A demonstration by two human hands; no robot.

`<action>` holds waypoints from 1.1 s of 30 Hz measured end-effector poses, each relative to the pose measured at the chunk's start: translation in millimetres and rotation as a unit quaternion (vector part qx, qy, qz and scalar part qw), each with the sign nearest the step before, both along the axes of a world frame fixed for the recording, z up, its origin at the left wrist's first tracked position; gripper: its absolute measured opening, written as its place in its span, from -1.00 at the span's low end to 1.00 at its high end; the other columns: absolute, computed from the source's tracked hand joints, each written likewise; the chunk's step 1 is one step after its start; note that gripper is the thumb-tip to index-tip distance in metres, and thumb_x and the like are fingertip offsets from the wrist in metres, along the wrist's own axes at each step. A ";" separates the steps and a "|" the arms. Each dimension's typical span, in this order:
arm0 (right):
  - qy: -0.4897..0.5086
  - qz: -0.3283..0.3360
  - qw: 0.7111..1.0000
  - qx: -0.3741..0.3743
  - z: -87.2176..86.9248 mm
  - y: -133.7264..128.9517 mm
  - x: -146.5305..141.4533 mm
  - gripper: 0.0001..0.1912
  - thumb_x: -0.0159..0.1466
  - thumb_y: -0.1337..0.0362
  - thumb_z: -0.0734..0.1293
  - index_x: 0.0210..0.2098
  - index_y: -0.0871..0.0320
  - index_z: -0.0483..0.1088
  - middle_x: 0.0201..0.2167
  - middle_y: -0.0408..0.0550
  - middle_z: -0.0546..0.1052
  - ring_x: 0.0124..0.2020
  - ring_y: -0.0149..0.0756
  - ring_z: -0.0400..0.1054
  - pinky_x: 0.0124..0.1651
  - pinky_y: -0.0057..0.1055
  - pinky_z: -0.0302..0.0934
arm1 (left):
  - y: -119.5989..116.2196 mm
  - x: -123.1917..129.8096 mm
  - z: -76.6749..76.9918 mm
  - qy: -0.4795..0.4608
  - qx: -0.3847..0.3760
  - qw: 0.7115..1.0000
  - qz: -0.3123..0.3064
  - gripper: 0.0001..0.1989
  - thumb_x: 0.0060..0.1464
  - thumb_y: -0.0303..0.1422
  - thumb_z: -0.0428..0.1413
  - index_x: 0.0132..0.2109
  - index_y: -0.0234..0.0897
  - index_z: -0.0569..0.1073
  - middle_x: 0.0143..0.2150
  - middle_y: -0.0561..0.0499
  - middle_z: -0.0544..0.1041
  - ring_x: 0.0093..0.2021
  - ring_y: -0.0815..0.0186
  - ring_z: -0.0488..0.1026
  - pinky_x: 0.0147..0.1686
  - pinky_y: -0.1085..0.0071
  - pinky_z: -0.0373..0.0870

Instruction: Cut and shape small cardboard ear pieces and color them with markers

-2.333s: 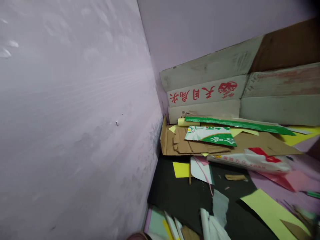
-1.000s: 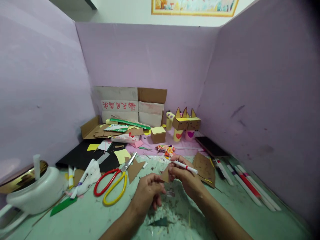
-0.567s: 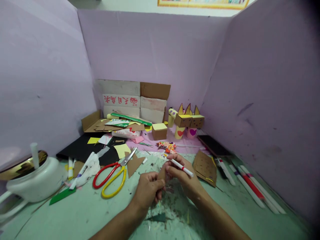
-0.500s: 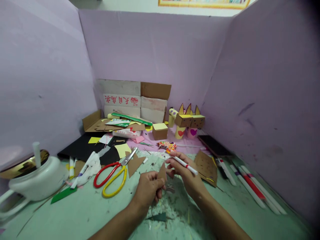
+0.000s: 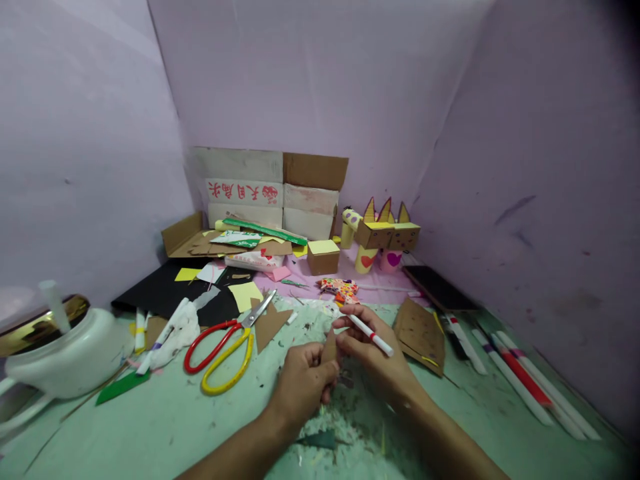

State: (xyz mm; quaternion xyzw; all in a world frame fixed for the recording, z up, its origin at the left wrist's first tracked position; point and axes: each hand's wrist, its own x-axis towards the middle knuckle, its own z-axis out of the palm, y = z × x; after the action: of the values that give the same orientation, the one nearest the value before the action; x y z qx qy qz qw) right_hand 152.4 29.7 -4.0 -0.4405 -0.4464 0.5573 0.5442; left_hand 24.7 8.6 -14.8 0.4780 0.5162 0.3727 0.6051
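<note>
Cardboard piece (image 5: 329, 348), small, brown and pointed at the top, stands up from the left hand (image 5: 303, 381), which pinches it narrowly between thumb and curled fingers above the worktop (image 5: 165, 430). The right hand (image 5: 376, 348) holds a white marker (image 5: 369, 333) with a red band, its blunt end slanting down toward the wrist. Its fingertips are at the upper right edge of the piece; whether they touch it, I cannot tell.

Just below the hands lies a dark green scrap (image 5: 323, 439) among small litter. To the left, scissors (image 5: 247, 325) with one red and one yellow handle lie with their blades over a cardboard offcut (image 5: 271, 328). A dotted brown cardboard sheet (image 5: 419, 335) lies near the right hand, and beyond it a red marker (image 5: 525, 380) lies among white ones.

Farther back, a bright patterned piece (image 5: 339, 289) lies in front of a small box (image 5: 323, 261) with a pale yellow top. Right of that box stand two figures (image 5: 387, 237) with box heads and pointed ears, on yellow and pink bodies bearing hearts. A white pot (image 5: 67, 363) stands at far left, and flattened carton (image 5: 245, 192) with red characters leans against the back wall (image 5: 325, 80).
</note>
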 end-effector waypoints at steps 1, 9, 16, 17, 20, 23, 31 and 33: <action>-0.004 0.007 1.000 0.003 -0.4 0.5 0.2 -0.61 -0.12 0.38 0.44 -0.26 0.13 0.36 -0.41 -0.14 0.49 -0.56 -0.43 0.30 -0.47 -0.46 0.21 | -0.2 0.0 -0.1 0.000 -0.001 1.000 0.000 -0.83 -0.22 -0.27 0.02 -0.61 -0.27 0.26 -0.82 0.17 0.21 -0.82 0.53 0.04 -0.79 0.57 -0.08; -0.020 -0.122 0.991 0.049 -1.9 -3.1 15.4 -0.67 0.10 0.06 0.36 -0.27 0.18 0.48 -0.52 -0.11 0.48 -0.53 -0.36 0.31 -0.40 -0.39 0.22 | 5.5 -4.0 0.8 -0.047 -0.055 0.997 0.012 -0.88 -0.32 -0.33 0.04 -0.61 -0.29 0.28 -0.74 0.12 0.33 -0.81 0.53 0.13 -0.83 0.59 -0.04; -0.172 -0.132 0.965 0.148 -12.1 -21.8 22.2 -0.67 0.16 0.06 0.30 -0.47 0.20 0.51 -0.71 -0.15 0.39 -0.58 -0.36 0.29 -0.41 -0.41 0.18 | 7.2 -8.8 6.9 -0.074 -0.099 0.991 -0.054 -0.85 -0.34 -0.39 0.02 -0.49 -0.33 0.37 -0.75 0.10 0.36 -0.83 0.52 0.13 -0.86 0.64 -0.06; -0.177 -0.130 0.963 0.156 -12.2 -22.4 21.2 -0.69 0.17 0.08 0.30 -0.46 0.19 0.51 -0.70 -0.15 0.40 -0.58 -0.36 0.29 -0.41 -0.42 0.19 | 7.3 -9.4 7.5 -0.079 -0.099 0.990 -0.059 -0.77 -0.34 -0.40 0.00 -0.41 -0.34 0.41 -0.75 0.11 0.36 -0.83 0.51 0.12 -0.86 0.64 -0.05; -0.179 -0.135 0.959 0.173 -12.4 -21.9 19.4 -0.74 0.18 0.13 0.30 -0.41 0.18 0.51 -0.70 -0.17 0.40 -0.61 -0.39 0.29 -0.46 -0.45 0.20 | 8.0 -11.3 8.5 -0.087 -0.096 0.989 -0.076 -0.55 -0.33 -0.43 -0.04 -0.17 -0.35 0.43 -0.76 0.16 0.34 -0.83 0.50 0.10 -0.86 0.63 -0.03; -0.165 -0.118 0.962 0.183 -15.1 -21.9 18.8 -0.80 0.19 0.18 0.30 -0.37 0.17 0.50 -0.68 -0.17 0.43 -0.62 -0.41 0.31 -0.50 -0.49 0.22 | 8.1 -13.0 8.5 -0.094 -0.093 0.986 -0.100 -0.49 -0.33 -0.45 -0.06 -0.11 -0.35 0.42 -0.77 0.18 0.31 -0.84 0.50 0.08 -0.85 0.63 -0.04; -0.150 -0.078 0.953 0.252 -24.7 -26.6 16.7 -0.86 0.23 0.32 0.29 -0.27 0.06 0.49 -0.56 -0.18 0.49 -0.52 -0.41 0.39 -0.45 -0.54 0.29 | 6.4 -13.3 8.2 -0.094 -0.071 0.986 -0.120 -0.48 -0.30 -0.48 -0.05 -0.06 -0.35 0.39 -0.75 0.22 0.25 -0.82 0.52 0.06 -0.83 0.63 -0.07; -0.155 -0.077 0.950 0.261 -25.8 -25.8 18.2 -0.85 0.24 0.34 0.28 -0.25 0.05 0.48 -0.54 -0.18 0.48 -0.51 -0.42 0.38 -0.45 -0.53 0.28 | 6.3 -13.0 7.4 -0.101 -0.069 0.986 -0.113 -0.46 -0.27 -0.47 -0.04 -0.02 -0.34 0.36 -0.75 0.23 0.24 -0.82 0.52 0.04 -0.83 0.63 -0.08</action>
State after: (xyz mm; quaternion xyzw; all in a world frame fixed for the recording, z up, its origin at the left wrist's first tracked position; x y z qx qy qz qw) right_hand 170.6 3.9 -29.7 -0.3968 -0.6200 0.3029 0.6053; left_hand 11.7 15.0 -7.4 0.4501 0.4192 0.3117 0.7242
